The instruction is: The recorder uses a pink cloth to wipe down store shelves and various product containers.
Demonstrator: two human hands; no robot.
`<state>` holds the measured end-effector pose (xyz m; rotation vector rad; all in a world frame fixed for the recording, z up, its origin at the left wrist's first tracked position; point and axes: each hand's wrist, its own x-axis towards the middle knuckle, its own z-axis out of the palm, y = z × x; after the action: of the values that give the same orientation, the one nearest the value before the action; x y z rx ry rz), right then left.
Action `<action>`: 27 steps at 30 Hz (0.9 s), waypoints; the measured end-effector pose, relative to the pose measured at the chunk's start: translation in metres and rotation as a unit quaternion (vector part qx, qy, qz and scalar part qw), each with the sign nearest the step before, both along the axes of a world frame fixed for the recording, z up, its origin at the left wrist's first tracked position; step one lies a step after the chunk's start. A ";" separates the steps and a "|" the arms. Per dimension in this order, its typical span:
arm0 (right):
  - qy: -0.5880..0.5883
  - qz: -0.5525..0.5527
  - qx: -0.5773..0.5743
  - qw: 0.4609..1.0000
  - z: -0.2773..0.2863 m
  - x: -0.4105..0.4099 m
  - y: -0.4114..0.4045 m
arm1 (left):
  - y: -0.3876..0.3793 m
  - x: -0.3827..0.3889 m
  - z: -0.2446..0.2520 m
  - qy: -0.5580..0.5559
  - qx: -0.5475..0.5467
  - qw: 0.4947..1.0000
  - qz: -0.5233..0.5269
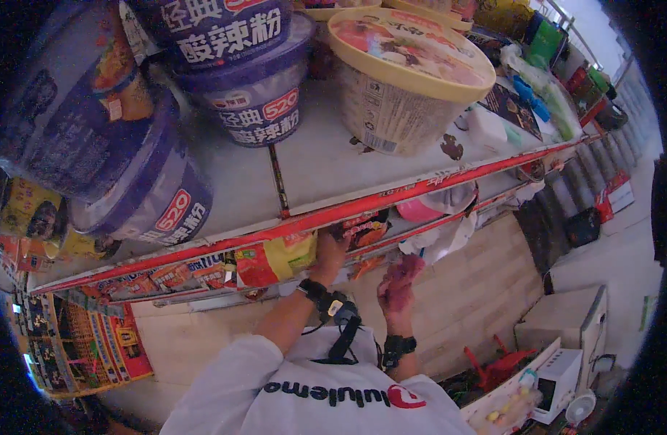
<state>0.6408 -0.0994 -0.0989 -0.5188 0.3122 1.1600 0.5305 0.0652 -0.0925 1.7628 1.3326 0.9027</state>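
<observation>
My left hand (330, 253) reaches onto the lower shelf, its fingers partly hidden under the red edge of the upper shelf. It is against a dark noodle package (367, 229), and whether it grips it cannot be seen. To its left stands a yellow and red packet (279, 258). My right hand (397, 285) is raised in front of the shelf, fingers bent, near a white plastic bag (444, 239). Its fingers look pink and blurred, so a pink cloth in them cannot be ruled out. Both wrists wear black straps.
On the upper shelf (230, 201) stand purple noodle tubs (246, 109) and a cream lidded tub (404, 98). A pink bowl-like item (439, 201) sits on the lower shelf. Wicker baskets (78, 348) are at lower left. A red stool (499, 367) and a white microwave (556, 380) are at lower right.
</observation>
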 end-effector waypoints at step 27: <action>-0.493 -0.062 -0.262 0.828 0.061 0.031 0.017 | 0.002 0.000 0.017 -0.102 0.151 0.959 -0.217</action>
<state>0.6721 -0.0822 -0.0384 -1.4806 -0.2548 0.5358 0.5302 0.0668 -0.0759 2.0196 0.6600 1.0367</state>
